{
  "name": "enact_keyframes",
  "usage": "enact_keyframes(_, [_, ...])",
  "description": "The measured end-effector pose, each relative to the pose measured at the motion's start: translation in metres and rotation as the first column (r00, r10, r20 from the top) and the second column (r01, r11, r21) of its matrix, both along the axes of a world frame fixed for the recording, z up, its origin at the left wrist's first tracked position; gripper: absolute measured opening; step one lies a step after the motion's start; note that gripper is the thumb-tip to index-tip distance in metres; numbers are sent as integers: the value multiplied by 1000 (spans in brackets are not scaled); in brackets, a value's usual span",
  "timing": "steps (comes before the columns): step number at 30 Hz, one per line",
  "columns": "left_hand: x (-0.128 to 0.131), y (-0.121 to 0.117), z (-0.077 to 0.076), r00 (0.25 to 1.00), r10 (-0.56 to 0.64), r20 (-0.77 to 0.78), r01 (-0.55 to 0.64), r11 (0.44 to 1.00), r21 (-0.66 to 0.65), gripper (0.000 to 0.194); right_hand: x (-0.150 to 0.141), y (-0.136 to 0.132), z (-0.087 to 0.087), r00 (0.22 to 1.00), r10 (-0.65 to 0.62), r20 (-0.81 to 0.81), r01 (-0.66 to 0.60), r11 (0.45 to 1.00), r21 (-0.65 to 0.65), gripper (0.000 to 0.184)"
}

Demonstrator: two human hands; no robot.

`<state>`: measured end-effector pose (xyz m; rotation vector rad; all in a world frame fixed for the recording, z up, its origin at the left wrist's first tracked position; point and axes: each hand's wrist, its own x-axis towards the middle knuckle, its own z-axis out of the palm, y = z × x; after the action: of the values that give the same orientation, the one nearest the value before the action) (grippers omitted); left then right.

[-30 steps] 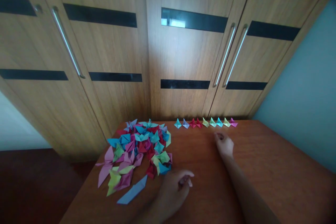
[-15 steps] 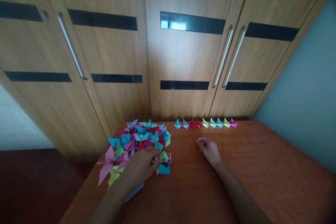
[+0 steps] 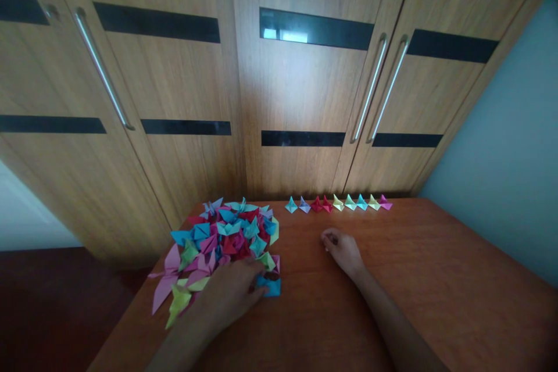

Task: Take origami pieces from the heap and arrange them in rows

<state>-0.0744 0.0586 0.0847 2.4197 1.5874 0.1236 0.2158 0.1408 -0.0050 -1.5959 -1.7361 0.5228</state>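
My L hand [image 3: 239, 286] is at the front R corner of the pile [image 3: 229, 229] of folded paper, L side of the tabletop [image 3: 314, 319], fingers bent down by a blue pc [image 3: 272, 287] & a green pc [image 3: 267, 261]; can't tell if it's gripping either, fingertips partly hidden. My R hand [image 3: 343, 251] is approx. mid-tabletop, in front of the row [image 3: 338, 203] of small pcs & apart from it, loosely curled, nothing visible in it. Handling, my guess: v. light, stiffish along creases but easy to crush; may slide on the smooth surface, & overlapping pcs could snag neighbours. Best hold IMO: gentle thumb-index pinch on a thick folded part, not the thin tips. Blue pc's R side is exposed, so prob. the easiest spot to get at.
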Motion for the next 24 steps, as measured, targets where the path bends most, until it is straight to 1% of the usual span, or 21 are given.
enact_keyframes(4, [0, -1, 3, 1000, -13, 23, 14, 999, -37, 16, 0, -1, 1, 1000, 6, 0, -6, 1000, 6, 18])
enact_keyframes(8, [-1, -2, 0, 998, -6, 65, 9, 999, -43, 15, 0, -2, 3, 1000, 13, -12, -12, 1000, 5, 18])
enact_keyframes(10, [-1, -2, 0, 992, -14, 122, 20, 999, -49, 15, 0, -2, 4, 999, 18, -26, -18, 1000, 4, 19])
enact_keyframes(12, [-2, -2, 3, 979, -34, 203, 52, 995, -82, 16, 0, -3, 6, 998, 23, -57, -23, 1000, 5, 20])
enact_keyframes(15, [-1, 0, 8, 944, -50, 325, 91, 990, -112, 19, -5, -4, 9, 984, 83, -159, -84, 996, 2, 23])
enact_keyframes(17, [0, 2, 10, 916, -44, 399, 81, 994, -77, 23, -12, -8, 13, 948, 150, -281, -159, 987, -10, 26])
enact_keyframes(19, [1, 4, 8, 888, -41, 459, 48, 999, -5, 26, -21, -15, 20, 889, 211, -407, -246, 969, -36, 31])
enact_keyframes(21, [3, 5, 3, 865, -52, 499, 4, 995, 98, 26, -32, -25, 29, 820, 268, -506, -341, 938, -57, 35])
enact_keyframes(24, [5, 6, -6, 859, -116, 499, -17, 967, 254, 26, -48, -40, 39, 721, 352, -597, -467, 883, -44, 35])
